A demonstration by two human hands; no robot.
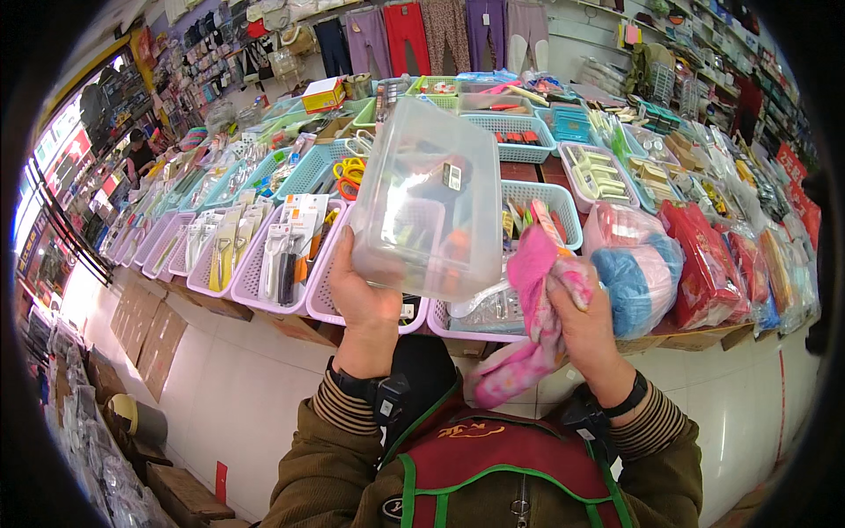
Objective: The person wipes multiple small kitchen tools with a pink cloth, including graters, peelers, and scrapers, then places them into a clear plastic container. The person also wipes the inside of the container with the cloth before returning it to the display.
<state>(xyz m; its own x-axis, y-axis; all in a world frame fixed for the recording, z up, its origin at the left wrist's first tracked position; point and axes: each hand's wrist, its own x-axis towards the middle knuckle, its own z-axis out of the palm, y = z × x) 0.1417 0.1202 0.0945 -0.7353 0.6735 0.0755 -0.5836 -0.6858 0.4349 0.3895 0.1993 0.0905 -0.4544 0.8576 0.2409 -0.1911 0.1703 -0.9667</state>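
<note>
My left hand [366, 290] grips a clear plastic box [429, 244] by its lower left corner and holds it tilted above the baskets. A small barcode sticker [452, 177] is on the box. In my right hand [584, 323] a pink patterned cloth [535, 277] is bunched up, its lower end hanging free in front of my apron [488, 442]. The cloth is apart from the box. Through the box's cloudy wall I see a lilac basket and blurred goods behind it.
Lilac baskets [254, 290] of packaged utensils line the table's front edge. Blue baskets [525, 135] stand farther back. A bag of blue and pink balls [637, 284] and red packages [703, 270] sit at right. Cardboard boxes [181, 492] lie on the floor at left. Trousers [406, 39] hang behind.
</note>
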